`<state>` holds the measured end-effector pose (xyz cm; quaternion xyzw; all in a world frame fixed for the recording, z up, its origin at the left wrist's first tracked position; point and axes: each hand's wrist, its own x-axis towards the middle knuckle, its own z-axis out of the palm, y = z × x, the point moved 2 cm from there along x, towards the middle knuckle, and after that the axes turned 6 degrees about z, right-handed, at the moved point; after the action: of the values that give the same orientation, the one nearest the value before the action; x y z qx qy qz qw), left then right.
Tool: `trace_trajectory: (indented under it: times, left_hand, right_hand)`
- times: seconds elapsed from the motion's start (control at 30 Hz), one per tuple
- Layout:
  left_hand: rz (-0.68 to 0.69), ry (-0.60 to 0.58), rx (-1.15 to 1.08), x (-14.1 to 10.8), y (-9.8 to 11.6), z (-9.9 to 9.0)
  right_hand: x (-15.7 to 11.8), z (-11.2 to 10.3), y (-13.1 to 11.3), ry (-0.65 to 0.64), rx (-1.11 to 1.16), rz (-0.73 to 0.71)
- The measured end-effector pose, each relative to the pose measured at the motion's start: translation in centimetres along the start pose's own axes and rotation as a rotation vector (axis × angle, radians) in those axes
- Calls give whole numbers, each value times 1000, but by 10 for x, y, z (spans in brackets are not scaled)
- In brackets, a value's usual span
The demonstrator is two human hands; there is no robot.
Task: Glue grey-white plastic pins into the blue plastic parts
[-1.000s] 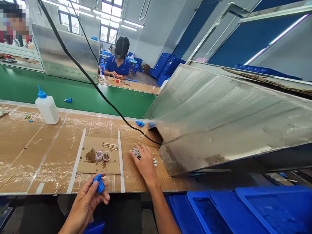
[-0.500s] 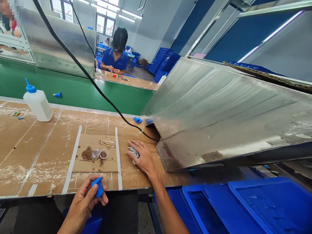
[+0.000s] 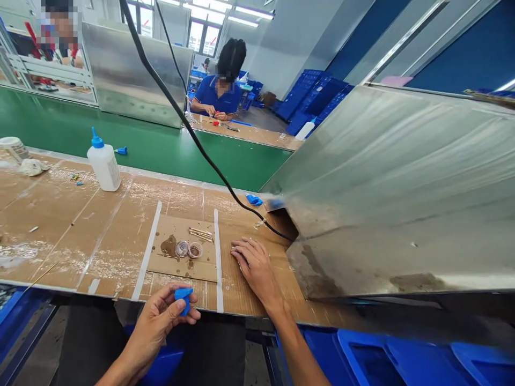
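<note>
My left hand (image 3: 171, 311) is closed on a small blue plastic piece (image 3: 184, 300), pinched between thumb and fingers just past the table's front edge. On the table, right of the white tape strip, my right hand (image 3: 254, 265) lies palm down with its fingers curled together. Whatever is under it is hidden. Between the hands and farther in, a cardboard mat (image 3: 161, 266) bears two small round cups, one a clear cup (image 3: 182, 249) and the other a cup with brown contents (image 3: 195, 250). Several cotton swabs (image 3: 201, 234) lie behind them, and a dark wet stain surrounds the cups.
A white squeeze bottle (image 3: 105, 166) with a blue nozzle stands at the back left. A black cable (image 3: 209, 161) slants across to a metal panel (image 3: 362, 214) on the right. Blue crates (image 3: 374, 359) sit below. Across the green belt (image 3: 161, 145), a person (image 3: 215, 96) works.
The view has swung left, bringing a tub and cloth into sight. My right fingers have curled in, and the small grey pieces seen under them no longer show. My left hand still holds the blue piece.
</note>
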<state>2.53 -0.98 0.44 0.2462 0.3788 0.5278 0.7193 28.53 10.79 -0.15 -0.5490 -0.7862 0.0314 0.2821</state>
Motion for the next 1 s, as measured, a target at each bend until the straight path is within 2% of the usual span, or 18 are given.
trace_trajectory:
  times: [0.1, 0.17, 0.3, 0.4, 0.53, 0.67, 0.83, 0.93, 1.0]
  left_hand:
    - [64, 67, 88, -6, 6, -3]
    - [52, 47, 119, -9, 7, -5]
    - [-65, -180, 49, -14, 5, -1]
    - [-41, -273, -76, -13, 2, 5]
    - [12, -186, -31, -11, 0, 6]
    - [97, -126, 49, -9, 2, 1]
    - [130, -59, 102, -9, 4, -9]
    - [131, -1, 82, -10, 6, -14]
    - [122, 27, 47, -10, 8, -15]
  right_hand:
    - [0, -2, 3, -26, 23, 37]
    - [-2, -2, 6, -41, 43, 71]
    - [-2, -4, 6, 0, 90, 95]
    - [-2, -11, -2, 59, 147, 119]
    - [-6, -25, -16, 85, 334, 293]
    - [-11, -29, -34, 91, 516, 453]
    - [-1, -24, -58, 64, 748, 443]
    - [13, -22, -74, 49, 715, 376]
    - [25, -22, -86, 5, 655, 278]
